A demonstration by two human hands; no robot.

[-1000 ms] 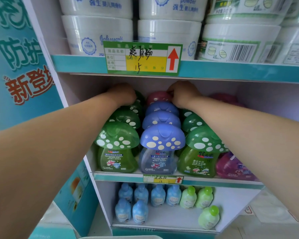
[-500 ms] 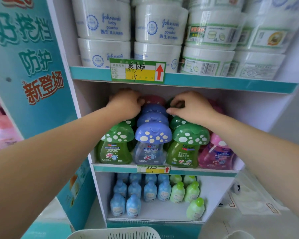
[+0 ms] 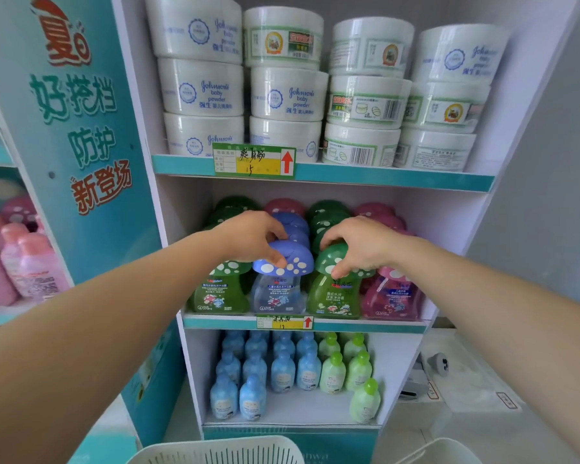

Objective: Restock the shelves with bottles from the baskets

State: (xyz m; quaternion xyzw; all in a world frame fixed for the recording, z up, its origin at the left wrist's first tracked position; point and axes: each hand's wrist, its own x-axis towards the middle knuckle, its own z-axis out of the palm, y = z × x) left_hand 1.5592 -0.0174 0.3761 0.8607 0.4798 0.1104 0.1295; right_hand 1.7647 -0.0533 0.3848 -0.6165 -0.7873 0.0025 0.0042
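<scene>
Mushroom-capped bottles stand in rows on the middle shelf [image 3: 302, 323]. My left hand [image 3: 255, 239] grips the cap of the front blue bottle [image 3: 282, 283], thumb on its front. My right hand [image 3: 355, 244] grips the cap of the front green bottle [image 3: 332, 293] in the third row. Another green bottle [image 3: 220, 293] stands at the far left and a pink one [image 3: 392, 296] at the far right. Two white baskets [image 3: 215, 452] [image 3: 442, 452] show at the bottom edge; their insides are hidden.
White powder tubs [image 3: 288, 95] are stacked on the top shelf. Small blue bottles [image 3: 255, 373] and light green ones [image 3: 349, 370] fill the bottom shelf. A teal side panel [image 3: 81, 128] borders the left, with pink bottles [image 3: 21, 262] on the neighbouring shelf.
Both hands have drawn back from deep in the shelf to the front bottles' caps. The view has pulled back, and the baskets now show below.
</scene>
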